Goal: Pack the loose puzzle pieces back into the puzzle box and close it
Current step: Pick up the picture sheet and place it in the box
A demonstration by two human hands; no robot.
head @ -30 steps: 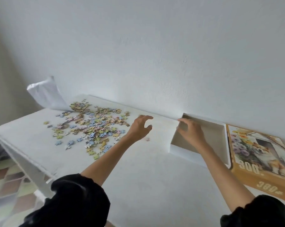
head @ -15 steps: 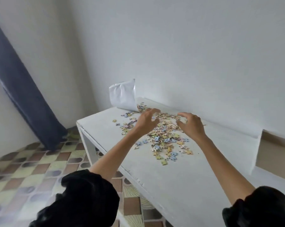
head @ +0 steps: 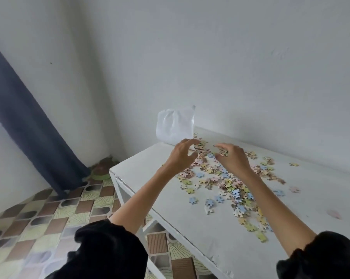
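Observation:
Several pastel puzzle pieces (head: 226, 182) lie scattered over the white table (head: 190, 224). My left hand (head: 181, 155) hovers over the far left end of the heap, fingers spread and loosely curved, holding nothing. My right hand (head: 233, 158) hangs a little to its right over the pieces, fingers bent downward, with nothing visibly in it. The puzzle box and its lid are out of view.
A crumpled clear plastic bag (head: 175, 125) stands at the table's far left corner against the wall. The table's left edge (head: 117, 176) drops to a tiled floor (head: 49, 216). A dark blue curtain (head: 27, 125) hangs at the left.
My view swung left, so the box and lid left the frame. Both hands moved from the box area to the far end of the piece heap, near the bag.

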